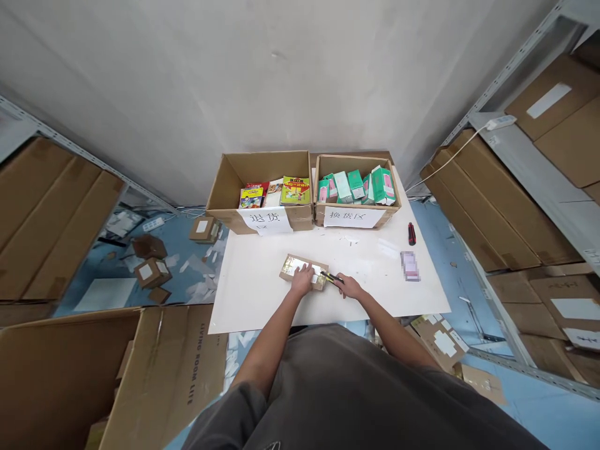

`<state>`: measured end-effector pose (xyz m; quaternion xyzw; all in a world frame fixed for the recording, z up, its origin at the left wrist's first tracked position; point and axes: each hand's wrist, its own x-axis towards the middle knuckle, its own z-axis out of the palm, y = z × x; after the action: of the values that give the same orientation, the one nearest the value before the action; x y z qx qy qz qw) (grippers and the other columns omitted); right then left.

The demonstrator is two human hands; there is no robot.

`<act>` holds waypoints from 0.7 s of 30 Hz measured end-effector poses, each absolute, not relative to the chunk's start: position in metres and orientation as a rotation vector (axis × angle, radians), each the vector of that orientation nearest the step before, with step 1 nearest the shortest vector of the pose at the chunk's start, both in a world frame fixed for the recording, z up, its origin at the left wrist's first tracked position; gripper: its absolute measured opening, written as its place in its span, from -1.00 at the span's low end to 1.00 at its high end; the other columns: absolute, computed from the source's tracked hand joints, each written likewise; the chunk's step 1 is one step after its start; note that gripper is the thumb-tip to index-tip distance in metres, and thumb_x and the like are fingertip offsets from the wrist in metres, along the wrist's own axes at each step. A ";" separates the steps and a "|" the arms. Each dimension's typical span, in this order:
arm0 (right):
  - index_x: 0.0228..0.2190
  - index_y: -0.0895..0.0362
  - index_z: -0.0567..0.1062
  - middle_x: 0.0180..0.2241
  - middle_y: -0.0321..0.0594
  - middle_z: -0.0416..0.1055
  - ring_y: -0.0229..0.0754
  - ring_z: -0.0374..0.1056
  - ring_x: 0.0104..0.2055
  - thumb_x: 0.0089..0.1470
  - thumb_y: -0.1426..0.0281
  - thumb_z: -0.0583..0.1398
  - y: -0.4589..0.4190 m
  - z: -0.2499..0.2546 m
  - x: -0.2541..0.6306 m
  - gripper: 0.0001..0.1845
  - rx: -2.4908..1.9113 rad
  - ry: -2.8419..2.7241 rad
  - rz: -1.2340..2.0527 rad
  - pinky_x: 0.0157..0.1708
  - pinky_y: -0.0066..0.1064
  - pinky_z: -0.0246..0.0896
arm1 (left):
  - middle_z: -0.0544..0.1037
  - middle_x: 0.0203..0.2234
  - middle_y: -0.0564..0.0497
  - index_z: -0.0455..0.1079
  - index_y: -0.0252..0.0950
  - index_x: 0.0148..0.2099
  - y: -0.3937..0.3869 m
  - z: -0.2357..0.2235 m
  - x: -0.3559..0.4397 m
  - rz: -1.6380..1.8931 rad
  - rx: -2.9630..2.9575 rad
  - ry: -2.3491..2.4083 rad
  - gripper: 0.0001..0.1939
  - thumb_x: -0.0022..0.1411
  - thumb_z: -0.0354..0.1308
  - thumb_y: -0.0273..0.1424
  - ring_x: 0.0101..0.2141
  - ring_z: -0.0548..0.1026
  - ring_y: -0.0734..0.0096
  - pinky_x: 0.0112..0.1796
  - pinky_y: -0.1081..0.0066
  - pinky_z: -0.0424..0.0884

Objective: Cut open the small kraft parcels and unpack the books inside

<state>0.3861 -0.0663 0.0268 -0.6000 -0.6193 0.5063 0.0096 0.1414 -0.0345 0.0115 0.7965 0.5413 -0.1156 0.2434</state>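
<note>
A small cardboard parcel (289, 265) wrapped in shiny tape, with a white label, lies at a slight angle on the white tabletop. My left hand (302, 279) rests on top of it, fingers spread over the label. Closed around a black and yellow utility knife (332, 278) is my right hand (347, 287), just right of the parcel. The knife's front end reaches the parcel's right part; whether the blade is in the tape is too small to tell.
Behind stand two open cartons: one with books (296, 190), one with green and pink boxes (356, 184). A red and black tool (411, 234) and pinkish papers (410, 267) lie on the table's right. A big open carton (173, 369) stands left; shelves with cartons (497, 206) flank the right.
</note>
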 end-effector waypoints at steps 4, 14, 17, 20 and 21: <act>-0.06 0.04 0.48 -0.35 -0.29 0.56 -0.26 0.46 -0.48 0.42 0.11 -0.02 -0.066 0.028 0.392 -0.62 -2.029 -2.100 1.461 -0.38 -0.49 0.19 | 0.16 0.41 -0.25 0.26 -0.20 0.22 -0.032 0.015 0.149 -0.366 2.165 1.497 -0.20 -0.06 0.48 -0.44 0.41 0.09 -0.03 0.32 0.01 0.04; -0.20 0.12 0.58 -0.37 -0.16 0.58 -0.22 0.44 -0.53 0.32 -0.18 -0.04 -0.055 0.025 0.397 -0.31 -2.081 -2.162 1.564 -0.44 -0.44 0.17 | 0.34 0.31 -0.29 0.09 -0.21 0.37 -0.028 0.019 0.156 -0.442 2.133 1.530 0.01 -0.09 0.47 -0.39 0.40 0.12 -0.03 0.29 0.08 0.11; -0.19 0.12 0.57 -0.43 -0.20 0.57 -0.21 0.43 -0.55 0.33 -0.17 -0.04 -0.059 0.023 0.397 -0.32 -2.068 -2.171 1.563 -0.43 -0.44 0.17 | 0.40 0.27 -0.29 0.03 -0.21 0.41 -0.027 0.018 0.155 -0.425 2.127 1.547 0.04 -0.06 0.45 -0.37 0.39 0.15 -0.02 0.28 0.09 0.12; -0.22 0.09 0.58 -0.44 -0.21 0.56 -0.20 0.45 -0.49 0.35 -0.15 -0.05 -0.067 0.020 0.399 -0.34 -2.041 -2.186 1.571 -0.40 -0.45 0.17 | 0.38 0.27 -0.29 0.03 -0.22 0.41 -0.028 0.018 0.155 -0.399 2.125 1.564 0.03 -0.03 0.45 -0.37 0.39 0.15 -0.02 0.29 0.08 0.10; -0.23 0.09 0.58 -0.42 -0.20 0.56 -0.18 0.47 -0.45 0.35 -0.14 -0.04 -0.070 0.019 0.400 -0.35 -2.042 -2.189 1.558 -0.39 -0.45 0.17 | 0.36 0.30 -0.27 0.06 -0.19 0.40 -0.028 0.018 0.154 -0.393 2.128 1.561 0.01 -0.04 0.46 -0.37 0.39 0.14 -0.01 0.29 0.08 0.09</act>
<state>0.3997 -0.0700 0.0194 -0.6010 -0.6443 0.4585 -0.1161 0.1537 -0.0278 0.0181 0.7753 0.5687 -0.1431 0.2347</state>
